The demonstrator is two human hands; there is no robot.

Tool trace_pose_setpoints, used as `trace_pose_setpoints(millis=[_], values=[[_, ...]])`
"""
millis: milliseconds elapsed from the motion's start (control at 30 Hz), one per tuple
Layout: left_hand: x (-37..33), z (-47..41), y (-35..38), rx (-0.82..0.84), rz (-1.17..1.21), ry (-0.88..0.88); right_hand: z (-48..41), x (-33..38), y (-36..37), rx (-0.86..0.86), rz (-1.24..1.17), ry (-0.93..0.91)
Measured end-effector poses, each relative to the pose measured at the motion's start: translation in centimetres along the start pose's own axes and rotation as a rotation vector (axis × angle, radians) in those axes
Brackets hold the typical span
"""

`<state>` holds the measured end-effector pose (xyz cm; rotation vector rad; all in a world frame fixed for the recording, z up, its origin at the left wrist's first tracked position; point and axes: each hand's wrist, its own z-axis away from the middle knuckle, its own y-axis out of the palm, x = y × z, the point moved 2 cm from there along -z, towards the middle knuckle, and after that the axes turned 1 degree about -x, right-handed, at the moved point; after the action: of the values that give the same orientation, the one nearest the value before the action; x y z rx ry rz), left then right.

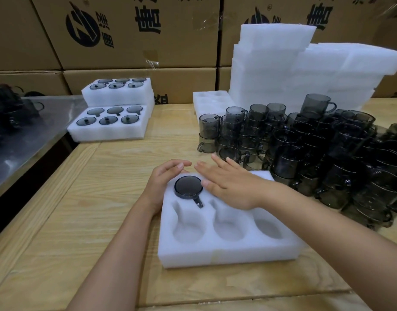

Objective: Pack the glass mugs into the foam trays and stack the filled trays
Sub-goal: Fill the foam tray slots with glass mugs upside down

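Left hand [161, 185]: grip loosely curved, empty, beside smoky dark glass mug [188, 187] | right hand [229, 187]: grip spread flat over white foam tray [226, 254]

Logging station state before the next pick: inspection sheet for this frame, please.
Surface: wooden table, plank top.
Job's things: foam tray holds one mug, base up, in the rear-left pocket; three front pockets empty. Filled trays far left. Loose mugs piled right.
Clutter: empty foam stacks behind the mugs.
Hands: left hand loosely curled beside mug; right hand flat over tray.
Cables: nothing seen.
Surroundings: cardboard boxes behind; metal bench left.
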<state>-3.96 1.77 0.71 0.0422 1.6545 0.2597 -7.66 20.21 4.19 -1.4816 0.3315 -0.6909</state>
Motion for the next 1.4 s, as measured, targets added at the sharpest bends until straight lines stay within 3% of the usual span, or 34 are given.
trace_pose_setpoints(millis=[200, 333, 400, 433, 500, 600, 700, 800, 1167, 1300, 1400], values=[[-0.1, 0.1, 0.1, -0.005, 0.01, 0.01, 0.9, 1.5, -1.6, -0.101, 0.071, 0.002], [0.0, 0.0, -0.1, -0.014, 0.015, 0.012, 2.3, 0.1, -8.9, -0.696, -0.051, -0.053], [0.1, -0.1, -0.1, -0.013, 0.014, 0.011, 3.2, -3.2, -13.4, -0.924, -0.044, 0.09], [0.1, -0.1, -0.2, -0.012, 0.016, 0.013, 3.6, -5.3, -15.4, -0.959, 0.01, 0.19], [0.1, -0.2, -0.2, -0.014, 0.02, 0.013, 3.9, -9.8, -18.6, -0.851, 0.14, 0.422], [0.2, -0.3, -0.2, -0.014, 0.014, 0.016, 4.3, -15.2, -20.1, -0.512, 0.181, 0.688], [0.2, -0.3, -0.3, -0.013, 0.002, 0.023, 4.7, -17.7, -19.2, -0.306, 0.113, 0.748], [0.4, -0.3, -0.5, -0.01, 0.007, 0.017, 4.6, -18.7, -18.0, -0.258, 0.098, 0.745], [0.4, -0.3, -0.4, -0.024, 0.024, 0.006, 3.9, -20.0, -17.5, -0.351, 0.188, 0.758], [0.3, -0.2, -0.3, -0.024, 0.02, 0.01, 4.2, -19.1, -18.7, -0.518, 0.075, 0.707], [0.2, -0.2, -0.2, -0.026, 0.031, 0.006, 4.4, -16.3, -20.4, -0.698, -0.145, 0.614]])
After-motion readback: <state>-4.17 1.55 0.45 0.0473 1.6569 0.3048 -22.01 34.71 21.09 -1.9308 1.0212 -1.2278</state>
